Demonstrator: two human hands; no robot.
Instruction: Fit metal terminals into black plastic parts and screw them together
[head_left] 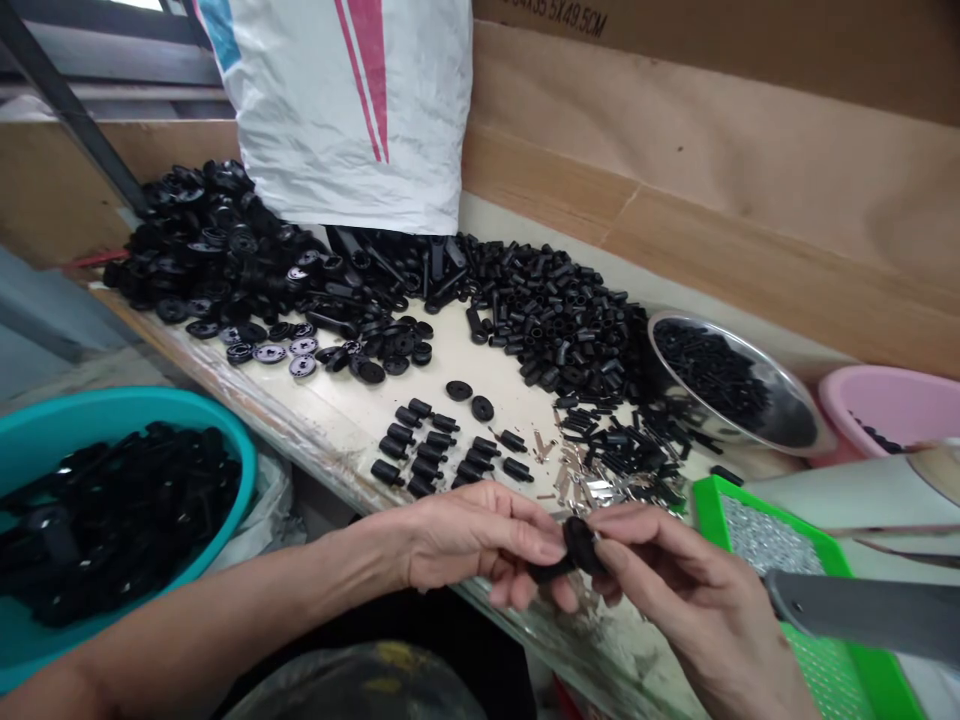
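My left hand (pixel 480 535) pinches a black plastic part (pixel 581 547) with a round disc at its end, above the table's front edge. From the other side, the fingers of my right hand (pixel 675 575) close on the disc end of the same part. Fingertips cover much of it, so its full shape is hidden. Just behind my hands lie several short black cylinders with thin pins (pixel 427 452), set in loose rows. Two black discs (pixel 471 400) rest beyond them. Small metal strips (pixel 577 480) are scattered beside black pins (pixel 637 440) to the right.
Heaps of black discs (pixel 217 240) and black tubes (pixel 555 310) cover the table's back beneath a white sack (pixel 360 110). A teal tub (pixel 244 470) stands at left. At right are a steel bowl (pixel 806 425), a pink basin (pixel 892 390), a green tray (pixel 709 505) and a grey bar (pixel 862 610).
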